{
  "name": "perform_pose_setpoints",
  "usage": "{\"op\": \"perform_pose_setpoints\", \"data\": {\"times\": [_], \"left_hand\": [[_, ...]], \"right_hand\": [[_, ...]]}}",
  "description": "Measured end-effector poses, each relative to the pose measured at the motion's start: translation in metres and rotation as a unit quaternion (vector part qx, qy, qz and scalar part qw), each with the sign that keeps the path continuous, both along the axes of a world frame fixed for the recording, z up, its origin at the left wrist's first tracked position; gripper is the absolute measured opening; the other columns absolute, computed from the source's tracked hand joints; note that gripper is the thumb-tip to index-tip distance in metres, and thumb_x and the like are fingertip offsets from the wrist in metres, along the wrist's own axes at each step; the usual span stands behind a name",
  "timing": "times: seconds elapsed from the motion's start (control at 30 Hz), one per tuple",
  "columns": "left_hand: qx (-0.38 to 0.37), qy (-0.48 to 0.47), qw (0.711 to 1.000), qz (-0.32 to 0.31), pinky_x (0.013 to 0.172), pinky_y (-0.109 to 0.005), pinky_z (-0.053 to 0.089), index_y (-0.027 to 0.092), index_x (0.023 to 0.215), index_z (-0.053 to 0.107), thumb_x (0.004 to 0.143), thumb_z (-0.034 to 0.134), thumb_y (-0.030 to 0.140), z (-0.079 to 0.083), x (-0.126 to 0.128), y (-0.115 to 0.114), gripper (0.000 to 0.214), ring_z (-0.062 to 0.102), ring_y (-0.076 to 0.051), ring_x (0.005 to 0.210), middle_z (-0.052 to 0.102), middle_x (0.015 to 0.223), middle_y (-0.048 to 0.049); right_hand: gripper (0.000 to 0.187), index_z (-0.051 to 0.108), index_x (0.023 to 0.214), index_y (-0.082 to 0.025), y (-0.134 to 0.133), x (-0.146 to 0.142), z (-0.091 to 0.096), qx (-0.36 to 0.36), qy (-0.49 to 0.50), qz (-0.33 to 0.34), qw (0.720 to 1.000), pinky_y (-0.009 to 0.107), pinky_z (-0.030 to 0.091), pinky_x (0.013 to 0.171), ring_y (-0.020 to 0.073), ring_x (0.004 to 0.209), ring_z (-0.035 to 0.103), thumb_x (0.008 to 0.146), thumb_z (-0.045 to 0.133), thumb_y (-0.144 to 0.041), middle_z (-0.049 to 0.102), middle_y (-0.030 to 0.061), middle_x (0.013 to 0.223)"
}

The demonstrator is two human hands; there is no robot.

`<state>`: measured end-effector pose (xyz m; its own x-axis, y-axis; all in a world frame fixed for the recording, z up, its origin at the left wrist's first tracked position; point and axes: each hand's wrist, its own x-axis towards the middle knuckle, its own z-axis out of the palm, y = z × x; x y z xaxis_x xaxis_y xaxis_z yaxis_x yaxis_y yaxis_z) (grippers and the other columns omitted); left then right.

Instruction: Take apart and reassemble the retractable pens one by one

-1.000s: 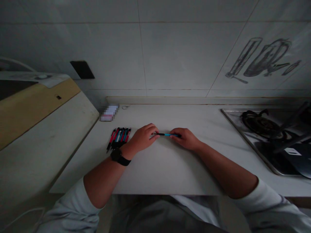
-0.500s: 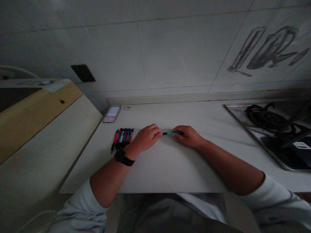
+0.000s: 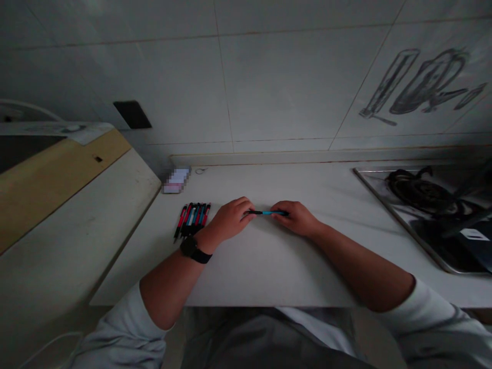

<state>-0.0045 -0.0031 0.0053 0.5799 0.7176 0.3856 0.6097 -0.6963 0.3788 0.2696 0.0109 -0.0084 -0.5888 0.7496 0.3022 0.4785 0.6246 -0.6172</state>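
Between my two hands, a blue and black pen [image 3: 268,212] is held level just over the white countertop. My left hand [image 3: 235,216], with a black watch on its wrist, pinches the pen's black tip end. At the blue barrel's other end, my right hand [image 3: 294,217] has its fingers closed round the pen. Left of my left hand lies a row of several pens [image 3: 193,218] with red, blue and white barrels and black ends; my left wrist partly covers their lower ends.
A phone-like item [image 3: 177,180], blurred, lies at the back left near a small ring [image 3: 200,171]. To the right is a gas stove [image 3: 434,220] with a metal rim. A pale cabinet [image 3: 88,205] borders the left side, and a tiled wall [image 3: 277,87] stands behind.
More of the pen's black end now shows at my left fingers, which have opened slightly around it. The pen and my right hand have shifted a little left in the view.
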Motion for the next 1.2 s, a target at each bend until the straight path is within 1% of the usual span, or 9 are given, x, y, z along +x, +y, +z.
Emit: {"op": "perform_pose_setpoints", "data": {"times": [0.17, 0.3, 0.4, 0.47, 0.6, 0.83, 0.93, 1.03, 1.2], "left_hand": [[-0.011, 0.011, 1.000, -0.012, 0.087, -0.034, 0.052, 0.019, 0.098, 0.068, 0.107, 0.048, 0.031, -0.0002, 0.0007, 0.0001, 0.025, 0.064, -0.018, 0.094, 0.067, 0.101, -0.0053], [-0.016, 0.003, 1.000, -0.011, 0.086, -0.033, 0.053, 0.019, 0.106, 0.068, 0.103, 0.060, 0.033, -0.0007, 0.0007, -0.0002, 0.016, 0.065, -0.018, 0.095, 0.067, 0.104, -0.0051], [-0.023, -0.010, 1.000, -0.014, 0.085, -0.032, 0.054, 0.021, 0.117, 0.065, 0.096, 0.071, 0.033, -0.0002, 0.0011, -0.0006, 0.025, 0.065, -0.018, 0.095, 0.067, 0.110, -0.0054], [-0.020, -0.014, 0.999, -0.021, 0.086, -0.033, 0.054, 0.021, 0.114, 0.066, 0.094, 0.073, 0.031, 0.0003, 0.0015, -0.0006, 0.023, 0.066, -0.018, 0.095, 0.068, 0.108, -0.0049], [0.003, -0.014, 1.000, -0.012, 0.087, -0.034, 0.054, 0.020, 0.104, 0.070, 0.098, 0.067, 0.027, 0.0011, 0.0020, 0.0000, 0.010, 0.066, -0.019, 0.096, 0.069, 0.100, -0.0050], [-0.002, 0.034, 0.999, 0.021, 0.086, -0.034, 0.054, 0.019, 0.104, 0.075, 0.103, 0.057, 0.027, -0.0011, -0.0008, 0.0023, 0.019, 0.066, -0.020, 0.095, 0.070, 0.099, -0.0060], [-0.010, 0.040, 0.999, 0.030, 0.087, -0.035, 0.053, 0.020, 0.111, 0.075, 0.103, 0.055, 0.025, -0.0025, -0.0031, 0.0036, 0.021, 0.066, -0.020, 0.096, 0.071, 0.100, -0.0062], [-0.016, 0.039, 0.999, 0.029, 0.088, -0.035, 0.053, 0.022, 0.117, 0.072, 0.103, 0.054, 0.023, -0.0029, -0.0043, 0.0041, 0.023, 0.066, -0.021, 0.098, 0.071, 0.102, -0.0060], [-0.025, 0.043, 0.999, 0.009, 0.089, -0.036, 0.054, 0.021, 0.110, 0.070, 0.097, 0.057, 0.017, -0.0029, -0.0026, 0.0027, 0.019, 0.066, -0.022, 0.099, 0.070, 0.104, -0.0065]], "right_hand": [[0.025, 0.073, 0.101, -0.019, -0.0001, 0.0005, 0.0005, 0.004, -0.003, 0.003, 1.000, 0.027, 0.046, 0.070, 0.0162, 0.074, 0.061, 0.099, 0.057, -0.038, 0.072, 0.0063, 0.087], [0.025, 0.074, 0.103, -0.019, -0.0011, 0.0006, 0.0015, 0.003, -0.007, 0.005, 1.000, 0.028, 0.047, 0.071, 0.0171, 0.076, 0.063, 0.099, 0.057, -0.037, 0.073, 0.0072, 0.090], [0.025, 0.074, 0.103, -0.019, -0.0013, -0.0003, 0.0006, 0.002, -0.007, 0.007, 1.000, 0.029, 0.048, 0.073, 0.0175, 0.077, 0.064, 0.099, 0.058, -0.038, 0.074, 0.0073, 0.091], [0.025, 0.074, 0.104, -0.020, -0.0011, -0.0010, -0.0002, 0.002, -0.010, 0.007, 1.000, 0.029, 0.048, 0.073, 0.0177, 0.077, 0.064, 0.099, 0.058, -0.038, 0.074, 0.0072, 0.091], [0.024, 0.073, 0.104, -0.020, -0.0006, -0.0011, 0.0001, 0.005, -0.021, 0.007, 1.000, 0.029, 0.048, 0.073, 0.0177, 0.078, 0.064, 0.099, 0.057, -0.037, 0.073, 0.0068, 0.090], [0.020, 0.073, 0.102, -0.019, 0.0034, 0.0026, 0.0011, 0.032, -0.013, -0.023, 0.999, 0.029, 0.048, 0.075, 0.0174, 0.079, 0.062, 0.097, 0.059, -0.032, 0.070, 0.0065, 0.090], [0.018, 0.074, 0.102, -0.020, 0.0054, 0.0043, 0.0005, 0.037, -0.008, -0.039, 0.999, 0.030, 0.049, 0.077, 0.0180, 0.082, 0.064, 0.096, 0.060, -0.030, 0.070, 0.0072, 0.093], [0.017, 0.074, 0.101, -0.021, 0.0072, 0.0058, -0.0009, 0.034, -0.011, -0.057, 0.998, 0.030, 0.049, 0.078, 0.0185, 0.083, 0.064, 0.095, 0.061, -0.030, 0.071, 0.0074, 0.094], [0.017, 0.075, 0.101, -0.021, 0.0077, 0.0058, -0.0027, 0.029, -0.021, -0.050, 0.998, 0.030, 0.049, 0.078, 0.0182, 0.082, 0.064, 0.094, 0.062, -0.030, 0.070, 0.0064, 0.093]]}}
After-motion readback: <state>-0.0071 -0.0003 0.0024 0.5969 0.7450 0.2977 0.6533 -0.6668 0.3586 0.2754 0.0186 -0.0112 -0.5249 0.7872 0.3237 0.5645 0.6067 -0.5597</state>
